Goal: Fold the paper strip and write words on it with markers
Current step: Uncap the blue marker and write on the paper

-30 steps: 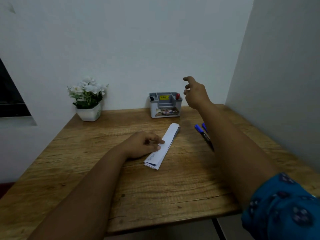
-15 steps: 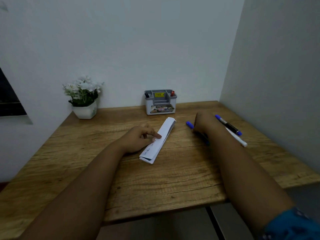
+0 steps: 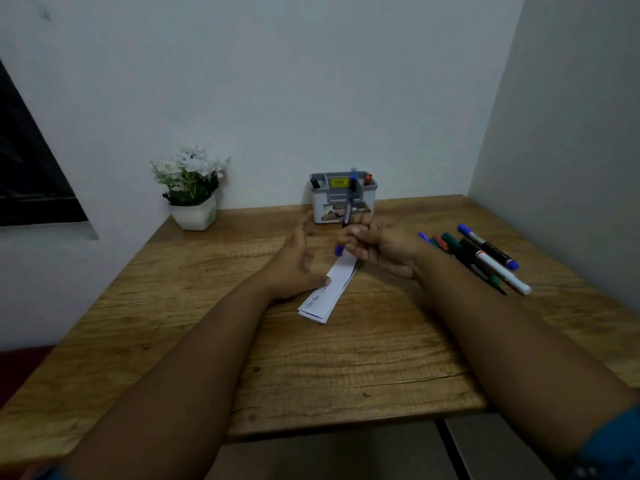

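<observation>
Two hands work over the paper strip [image 3: 329, 289]: right hand [image 3: 379, 247] grips a blue marker [image 3: 346, 216], left hand [image 3: 294, 261] spread, thumb on it.

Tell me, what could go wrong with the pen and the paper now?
The right hand holds the blue pen just above the folded paper; once uncapped, its tip might smudge the words already there. The left hand only touches the paper's edge, so it could slide during writing.

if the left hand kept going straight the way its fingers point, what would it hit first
Probably the grey organizer at the wall: the left hand has its fingers aimed up-table toward it, with only bare desk between. Depth is unclear.
</observation>
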